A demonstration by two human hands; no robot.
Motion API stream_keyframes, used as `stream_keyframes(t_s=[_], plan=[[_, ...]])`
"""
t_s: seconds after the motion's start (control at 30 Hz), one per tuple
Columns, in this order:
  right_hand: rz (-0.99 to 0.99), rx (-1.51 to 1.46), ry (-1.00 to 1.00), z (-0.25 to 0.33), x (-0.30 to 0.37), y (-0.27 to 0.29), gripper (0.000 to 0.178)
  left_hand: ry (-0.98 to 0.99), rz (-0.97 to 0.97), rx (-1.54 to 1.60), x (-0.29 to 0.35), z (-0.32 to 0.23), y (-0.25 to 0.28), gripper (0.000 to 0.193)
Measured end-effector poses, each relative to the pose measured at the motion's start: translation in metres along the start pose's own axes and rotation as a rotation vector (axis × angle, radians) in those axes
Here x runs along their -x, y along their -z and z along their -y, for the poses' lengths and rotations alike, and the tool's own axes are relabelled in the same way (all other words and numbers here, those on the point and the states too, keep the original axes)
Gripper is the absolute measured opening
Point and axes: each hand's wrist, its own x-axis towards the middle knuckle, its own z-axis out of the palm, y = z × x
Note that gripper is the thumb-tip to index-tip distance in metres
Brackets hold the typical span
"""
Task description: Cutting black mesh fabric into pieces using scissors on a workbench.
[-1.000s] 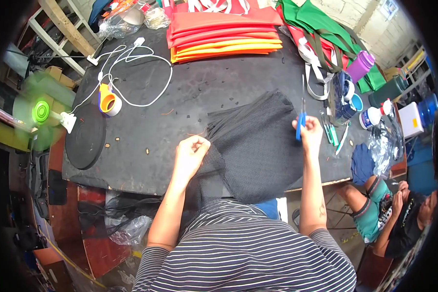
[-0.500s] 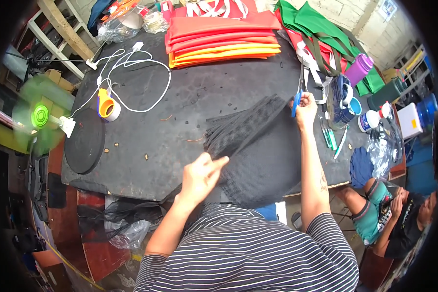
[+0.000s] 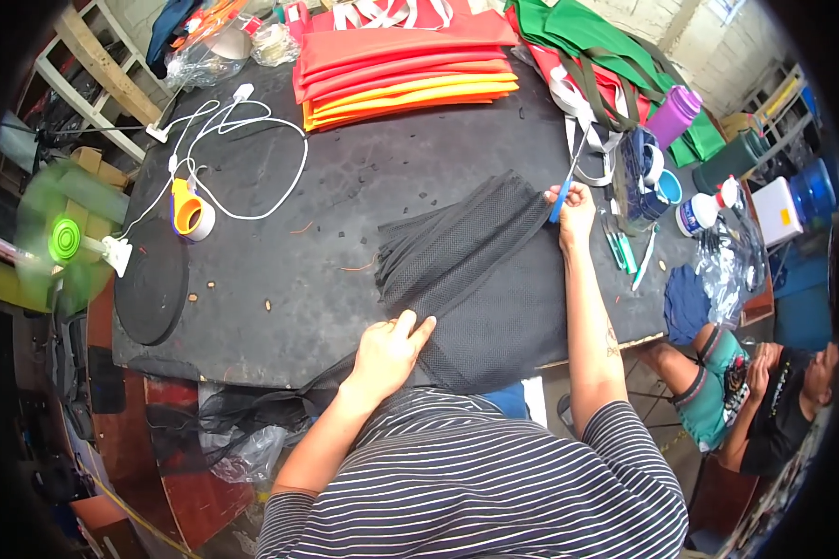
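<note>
From where I stand, the black mesh (image 3: pixel 475 252) lies on the table just ahead of the left hand (image 3: pixel 389 356) and to its right, spreading across to the right hand (image 3: pixel 576 216). Its gathered folds run long and slantwise, away from the body and rightward, so the far end sits close beside the right hand while the near edge meets the left. The left hand is the nearer of the two — its fingertips rest on the mesh, slightly spread, though I cannot tell whether they pinch a fold. The right hand is curled round the blue handle of the scissors (image 3: pixel 560 199), blades pointing away from the person. Beneath is a dark, scuffed table (image 3: pixel 345 168) with small scraps and loose threads ahead of the left hand. Further left of that hand lie a flat black roll (image 3: pixel 151 296), a tape dispenser (image 3: pixel 180 193) and a looped white cable (image 3: pixel 305 154), with a green fan (image 3: pixel 65 239) beyond. Well ahead of both hands sits a red and orange fabric stack (image 3: pixel 401 79); right of the right hand, green-handled tools (image 3: pixel 617 245), a purple bottle (image 3: pixel 674 115) — and, lower down, a seated person (image 3: pixel 764 410).
</note>
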Motion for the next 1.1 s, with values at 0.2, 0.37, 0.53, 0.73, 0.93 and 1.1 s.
stream_keyframes(t_s=[0.2, 0.37, 0.53, 0.73, 0.93, 1.1], plan=[[0.005, 0.003, 0.016, -0.004, 0.002, -0.003, 0.036, 0.066, 0.065, 0.058, -0.002, -0.004, 0.009, 0.032], [-0.190, 0.236, 0.098, -0.009, -0.009, -0.019, 0.029, 0.796, -0.261, 0.771, -0.012, 0.015, 0.007, 0.008], [-0.226, 0.612, 0.267, 0.010, -0.007, -0.044, 0.030, 0.962, -0.149, 1.139, -0.007, 0.055, 0.001, 0.011], [-0.107, -0.117, 0.040, 0.084, 0.036, -0.052, 0.022, 1.031, -0.109, 1.252, -0.004, 0.060, 0.005, 0.010], [0.921, 0.014, -0.679, 0.121, 0.160, -0.047, 0.030, 1.028, -0.095, 1.249, -0.007, 0.060, 0.010, 0.010], [1.047, 0.110, -0.944, 0.118, 0.191, -0.055, 0.027, 0.957, -0.115, 1.260, -0.012, 0.058, 0.011, 0.009]])
